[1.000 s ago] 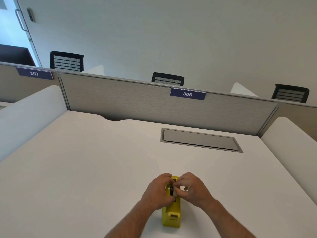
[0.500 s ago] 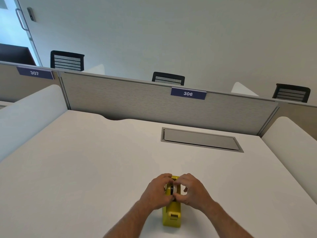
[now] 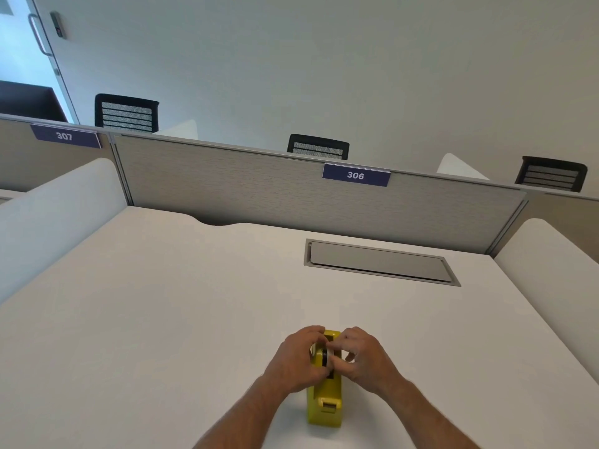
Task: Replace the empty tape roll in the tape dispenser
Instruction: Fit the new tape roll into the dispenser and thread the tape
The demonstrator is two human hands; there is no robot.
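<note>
Comparing with a second ago, little has shifted: both hands stay clustered over the far half of the yellow dispenser [image 3: 325, 396], and the fingers have only rearranged slightly around the roll. That suggests the roll is being seated or worked loose at the hub, not yet freed; which of the two I cannot tell.

On the left, the left hand [image 3: 296, 359] is curled against the dispenser's left side, its fingers closed on the body and steadying it. Between the hands, a dark hub with a pale roll [image 3: 326, 357] sits in the dispenser's cradle, mostly covered. On the right, the right hand [image 3: 363, 358] pinches the roll's right edge with thumb and fingertips pressed together.

The dispenser stands on the white desk [image 3: 162, 319], near the person and a bit right of centre, its cutter end pointing toward the near edge.

Open room is generous: bare desk lies to the left and far side, with a grey hatch [image 3: 379, 262] well apart to the far right. Low white dividers bound both sides and a grey panel [image 3: 259, 189] closes the far edge. No spare roll is in view.
</note>
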